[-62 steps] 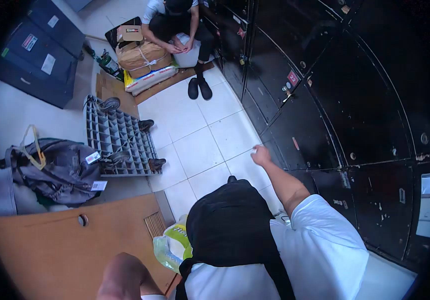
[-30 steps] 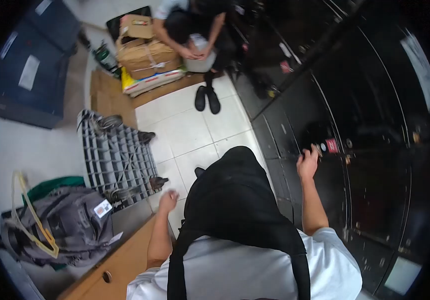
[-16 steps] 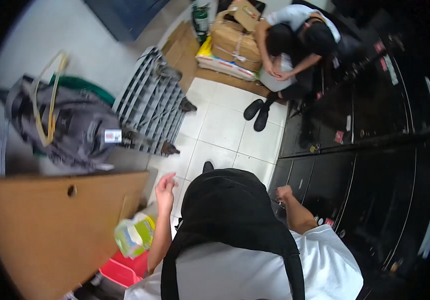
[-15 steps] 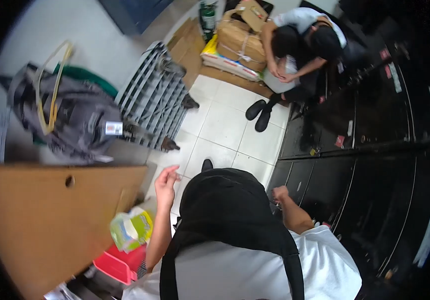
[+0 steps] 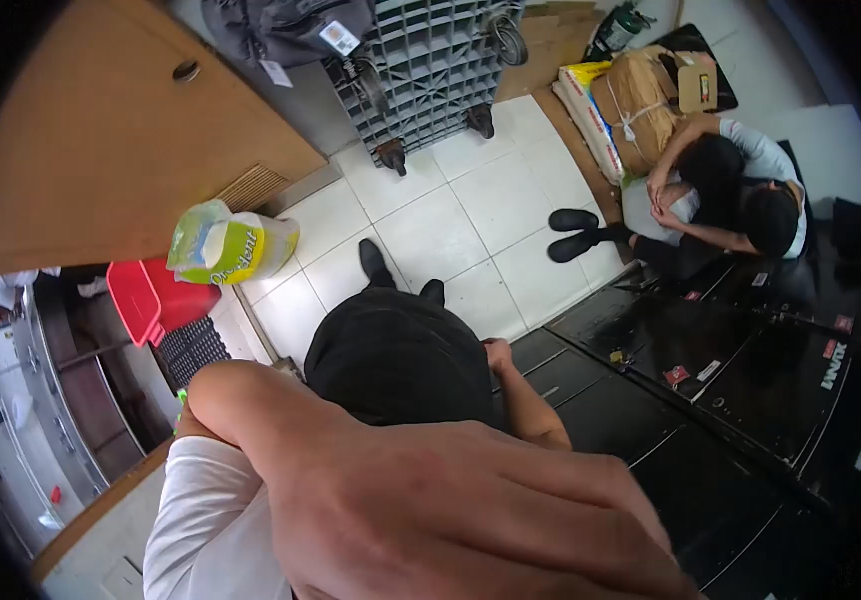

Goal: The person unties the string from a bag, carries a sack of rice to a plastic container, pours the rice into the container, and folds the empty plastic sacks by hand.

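Observation:
My left hand (image 5: 430,500) fills the lower middle of the view, very close to the camera, with its back toward me. Its fingers stretch toward the lower right, and the frame edge cuts off their tips. Nothing shows in it. Beside the black apron (image 5: 395,360) on my front, my right hand (image 5: 496,355) is closed with curled fingers. It is nearest to the apron's right side and the black lockers (image 5: 590,420). Whatever it holds, if anything, is hidden.
A seated person (image 5: 750,190) is by the lockers at the back right. A grey plastic platform on casters (image 5: 430,70) leans upright ahead. To the left are a wooden door (image 5: 130,130), a yellow-green bag (image 5: 230,245) and a red bin (image 5: 155,300). White tiles (image 5: 430,230) cover the floor.
My left hand has come from beside the apron up close to the camera. My right hand stays low by the apron. The view has turned, bringing the left doorway in.

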A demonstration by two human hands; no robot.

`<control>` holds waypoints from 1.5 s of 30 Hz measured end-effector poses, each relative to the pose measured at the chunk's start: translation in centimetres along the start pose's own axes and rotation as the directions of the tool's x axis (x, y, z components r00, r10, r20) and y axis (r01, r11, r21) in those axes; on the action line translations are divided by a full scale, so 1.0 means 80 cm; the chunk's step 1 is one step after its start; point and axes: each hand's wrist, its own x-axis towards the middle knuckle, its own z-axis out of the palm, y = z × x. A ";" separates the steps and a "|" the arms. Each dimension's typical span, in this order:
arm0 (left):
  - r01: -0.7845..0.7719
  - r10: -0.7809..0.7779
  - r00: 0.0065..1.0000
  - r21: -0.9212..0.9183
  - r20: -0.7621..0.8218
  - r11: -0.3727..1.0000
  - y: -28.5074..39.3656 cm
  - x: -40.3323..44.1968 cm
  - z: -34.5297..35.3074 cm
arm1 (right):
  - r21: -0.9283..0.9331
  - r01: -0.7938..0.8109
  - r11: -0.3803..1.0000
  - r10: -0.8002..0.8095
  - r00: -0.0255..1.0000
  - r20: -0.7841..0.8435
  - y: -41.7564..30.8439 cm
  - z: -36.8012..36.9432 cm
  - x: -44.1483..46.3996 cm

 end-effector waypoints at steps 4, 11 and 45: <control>-0.225 0.135 0.892 -0.166 -0.433 0.960 -0.023 -0.028 0.049 | -0.123 0.159 0.979 -0.153 0.987 0.056 0.052 0.020 0.006; -0.513 0.490 0.854 0.442 0.175 0.736 -0.051 -0.111 -0.139 | -0.262 0.102 0.960 -0.094 0.995 0.043 0.057 0.010 -0.005; 0.583 -0.124 0.073 -0.059 -0.990 0.810 -0.282 -0.801 -0.588 | -0.537 0.109 0.836 -0.058 0.992 0.111 -0.297 0.223 -0.019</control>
